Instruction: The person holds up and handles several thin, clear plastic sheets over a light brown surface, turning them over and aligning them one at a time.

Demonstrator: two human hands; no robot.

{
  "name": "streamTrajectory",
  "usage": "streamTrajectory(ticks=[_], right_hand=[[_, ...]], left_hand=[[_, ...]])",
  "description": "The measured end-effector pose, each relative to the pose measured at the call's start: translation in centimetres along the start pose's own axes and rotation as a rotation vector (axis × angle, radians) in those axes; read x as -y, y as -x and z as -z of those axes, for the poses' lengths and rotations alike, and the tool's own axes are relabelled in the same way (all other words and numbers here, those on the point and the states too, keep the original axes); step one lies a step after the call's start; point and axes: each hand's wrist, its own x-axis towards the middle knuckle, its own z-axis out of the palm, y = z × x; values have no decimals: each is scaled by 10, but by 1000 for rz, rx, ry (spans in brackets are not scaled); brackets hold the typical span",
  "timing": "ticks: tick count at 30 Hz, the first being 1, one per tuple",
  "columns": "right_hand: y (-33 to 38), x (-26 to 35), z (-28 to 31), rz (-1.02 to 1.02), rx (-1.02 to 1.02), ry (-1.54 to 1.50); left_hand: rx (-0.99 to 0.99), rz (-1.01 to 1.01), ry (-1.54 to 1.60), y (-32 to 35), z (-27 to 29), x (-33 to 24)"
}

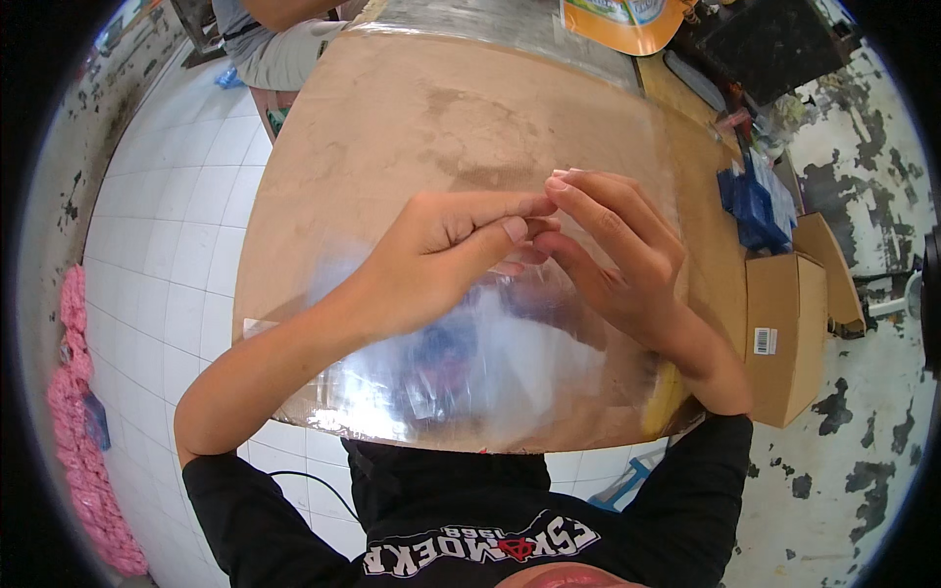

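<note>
My left hand [436, 245] and my right hand [627, 240] meet fingertip to fingertip above the middle of the table. The left thumb presses toward its index finger in a pinch; whatever is between them, if anything, is too small or hidden to make out. My right fingers are bent, with the thumb apart from the index finger and the left fingertips between them. No object shows in the right hand. Below both hands lies the brown tabletop [392, 127], covered by a shiny clear sheet [392, 392] that reflects light near its front edge.
An orange pouch [627, 29] lies at the far edge. On the right are a blue plastic item [760, 201], a cardboard box [784, 338] and a dark box [765, 44]. Another person [284, 54] sits at the far left. A pink bundle [78, 431] lies along the left wall.
</note>
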Motion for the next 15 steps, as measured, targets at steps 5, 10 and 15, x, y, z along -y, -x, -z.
streamTrajectory(ticks=[5,10,15], right_hand=[[-1,0,4,9,23,-33],[-1,1,6,-34,10,-133],[-6,3,12,-73,37,-162]], left_hand=[[-60,-17,46,-1,-4,1],[-2,27,262,-2,2,0],[9,54,232,-1,5,-1]])
